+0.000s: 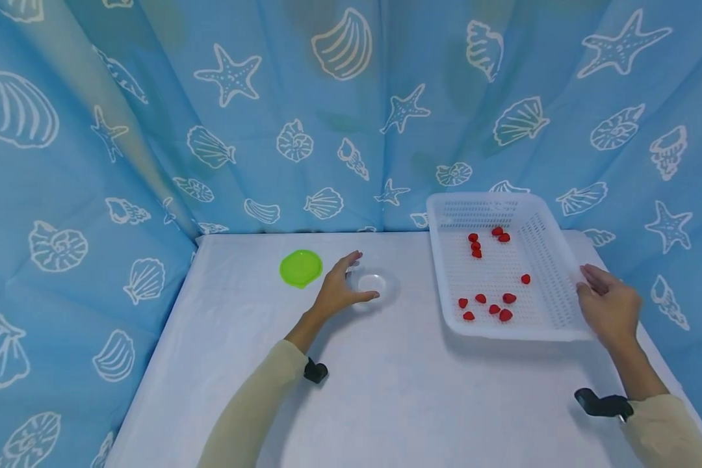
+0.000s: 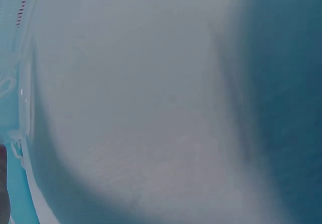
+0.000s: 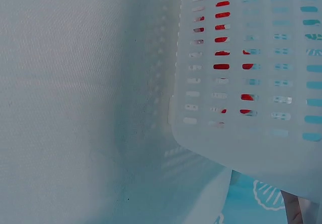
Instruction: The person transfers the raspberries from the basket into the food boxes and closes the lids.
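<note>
My left hand (image 1: 335, 290) reaches over the table with thumb and fingers spread in a C around a small clear round container (image 1: 372, 284). Whether it touches the container's wall is hard to tell. The left wrist view catches only the side of the clear container (image 2: 25, 98) and a fingertip at the left edge. At the right, my right hand (image 1: 611, 307) grips the right rim of a white perforated plastic basket (image 1: 538, 330). Several small red strawberry-like pieces (image 1: 506, 315) lie scattered in the basket; some show through its slots in the right wrist view.
A flat lime-green lid-like disc (image 1: 301, 268) with a small tab lies left of the clear container. Everything stands on a white-covered table (image 1: 386, 403). A blue curtain (image 1: 257, 130) with shell and starfish prints hangs behind and at both sides.
</note>
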Available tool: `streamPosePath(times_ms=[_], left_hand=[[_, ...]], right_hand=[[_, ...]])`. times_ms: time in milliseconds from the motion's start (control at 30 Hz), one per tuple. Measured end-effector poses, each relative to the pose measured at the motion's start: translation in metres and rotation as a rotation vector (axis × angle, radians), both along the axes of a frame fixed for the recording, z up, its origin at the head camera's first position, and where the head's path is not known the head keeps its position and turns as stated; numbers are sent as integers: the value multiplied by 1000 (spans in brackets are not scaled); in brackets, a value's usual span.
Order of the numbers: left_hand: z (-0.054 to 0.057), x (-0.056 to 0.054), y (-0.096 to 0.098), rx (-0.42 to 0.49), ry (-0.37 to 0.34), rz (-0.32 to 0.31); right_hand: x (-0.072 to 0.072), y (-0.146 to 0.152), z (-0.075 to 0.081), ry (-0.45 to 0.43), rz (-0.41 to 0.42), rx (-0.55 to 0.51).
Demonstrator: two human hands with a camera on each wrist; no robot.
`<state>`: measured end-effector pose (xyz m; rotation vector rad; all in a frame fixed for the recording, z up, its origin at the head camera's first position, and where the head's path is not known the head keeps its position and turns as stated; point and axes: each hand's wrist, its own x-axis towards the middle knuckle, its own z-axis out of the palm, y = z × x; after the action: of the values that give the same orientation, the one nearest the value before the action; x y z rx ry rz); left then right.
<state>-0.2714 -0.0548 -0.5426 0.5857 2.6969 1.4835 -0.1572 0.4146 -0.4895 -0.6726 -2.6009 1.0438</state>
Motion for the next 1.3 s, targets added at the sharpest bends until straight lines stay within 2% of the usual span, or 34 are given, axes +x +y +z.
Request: streamPosePath(times_ms=[200, 333, 433, 533, 700, 800, 1033, 1300], left_hand=[[3, -2, 2, -68, 15, -5], [7, -4, 3, -88, 9, -54], [9, -4, 3, -103, -24, -79], [8, -4, 4, -125, -39, -74], [8, -5, 7, -111, -19, -74], [8, -3, 7, -110, -28, -63], [7, 1, 6, -111, -68, -65], [10, 0, 8, -99, -82, -59]], right_hand=[[0, 1, 2, 6, 16, 4], [-1, 9, 6, -15, 67, 28], [-3, 14, 12, -21, 96, 61], [-6, 16, 19, -20, 91, 64], [-11, 9, 34, 35, 94, 62], [-20, 1, 42, 51, 144, 89], [-47, -18, 54, 7, 242, 178], [-85, -33, 59, -3, 306, 182]])
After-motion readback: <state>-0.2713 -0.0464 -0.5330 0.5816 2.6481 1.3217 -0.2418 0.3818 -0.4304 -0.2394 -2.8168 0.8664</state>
